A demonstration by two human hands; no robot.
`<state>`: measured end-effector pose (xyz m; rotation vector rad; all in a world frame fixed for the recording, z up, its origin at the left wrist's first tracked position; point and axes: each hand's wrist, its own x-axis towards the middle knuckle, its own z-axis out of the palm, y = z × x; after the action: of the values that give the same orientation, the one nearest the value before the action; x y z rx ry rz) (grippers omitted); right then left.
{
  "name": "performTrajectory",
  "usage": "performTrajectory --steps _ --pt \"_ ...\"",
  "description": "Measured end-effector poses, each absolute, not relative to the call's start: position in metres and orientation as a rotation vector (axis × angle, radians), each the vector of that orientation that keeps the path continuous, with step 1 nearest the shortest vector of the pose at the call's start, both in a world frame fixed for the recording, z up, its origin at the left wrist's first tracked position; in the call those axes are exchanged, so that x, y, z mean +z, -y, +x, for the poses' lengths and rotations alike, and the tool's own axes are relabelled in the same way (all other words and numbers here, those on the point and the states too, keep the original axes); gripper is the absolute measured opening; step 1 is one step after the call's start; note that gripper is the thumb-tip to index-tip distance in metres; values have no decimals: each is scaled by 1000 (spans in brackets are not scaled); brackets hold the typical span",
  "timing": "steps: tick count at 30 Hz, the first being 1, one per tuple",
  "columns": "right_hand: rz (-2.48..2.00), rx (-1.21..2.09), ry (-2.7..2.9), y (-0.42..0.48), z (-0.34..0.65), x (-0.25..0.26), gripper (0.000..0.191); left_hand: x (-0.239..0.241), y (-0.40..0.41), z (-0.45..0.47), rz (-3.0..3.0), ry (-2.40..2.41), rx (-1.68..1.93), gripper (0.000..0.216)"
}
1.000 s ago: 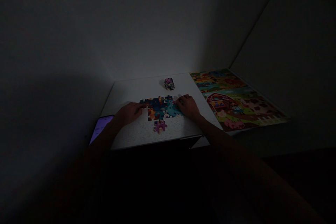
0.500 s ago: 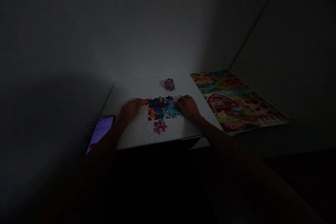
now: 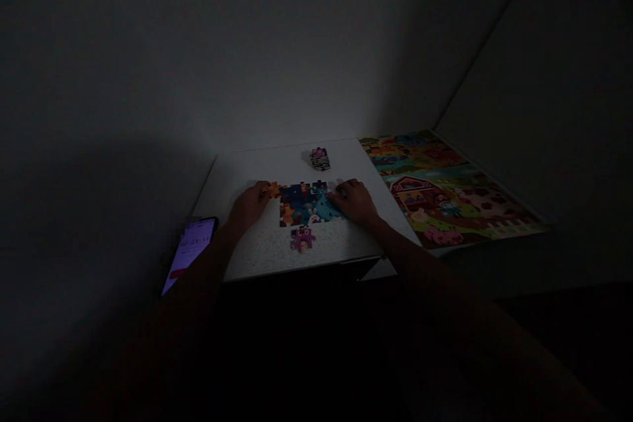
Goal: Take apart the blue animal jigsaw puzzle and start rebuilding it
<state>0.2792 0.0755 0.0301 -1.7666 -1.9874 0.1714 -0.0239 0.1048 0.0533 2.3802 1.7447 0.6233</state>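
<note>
A partly joined jigsaw puzzle (image 3: 298,201) lies on the white tabletop, showing a dark blue scene with a white rabbit and an orange animal. At its upper left corner, my left hand (image 3: 250,206) pinches an orange puzzle piece (image 3: 271,190), tilted up off the surface. My right hand (image 3: 357,202) lies over the puzzle's right edge, thumb and fingers apart and fingertips resting on it; part of that edge is hidden beneath. Just in front of the puzzle sit purple puzzle pieces (image 3: 302,239). Behind it stands a stack of puzzle pieces (image 3: 320,159) with a purple one on top.
A lit phone (image 3: 192,250) leans at the table's left side, partly behind my left forearm. To the right lie colourful picture sheets (image 3: 435,204) with farm animals and a red barn. The white tabletop (image 3: 257,257) meets a wall at the back. The room is dim.
My left hand has lifted the orange puzzle piece from lying flat at the puzzle's upper left to a raised tilt. My right hand has hardly moved.
</note>
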Motion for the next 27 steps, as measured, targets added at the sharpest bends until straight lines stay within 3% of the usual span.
performTrajectory --steps 11,27 --pt "-1760 173 2002 -77 279 31 40 60 -74 -24 2200 -1623 823 35" --pt "-1747 147 1986 -75 279 32 37 47 13 -2 2521 -1344 852 33"
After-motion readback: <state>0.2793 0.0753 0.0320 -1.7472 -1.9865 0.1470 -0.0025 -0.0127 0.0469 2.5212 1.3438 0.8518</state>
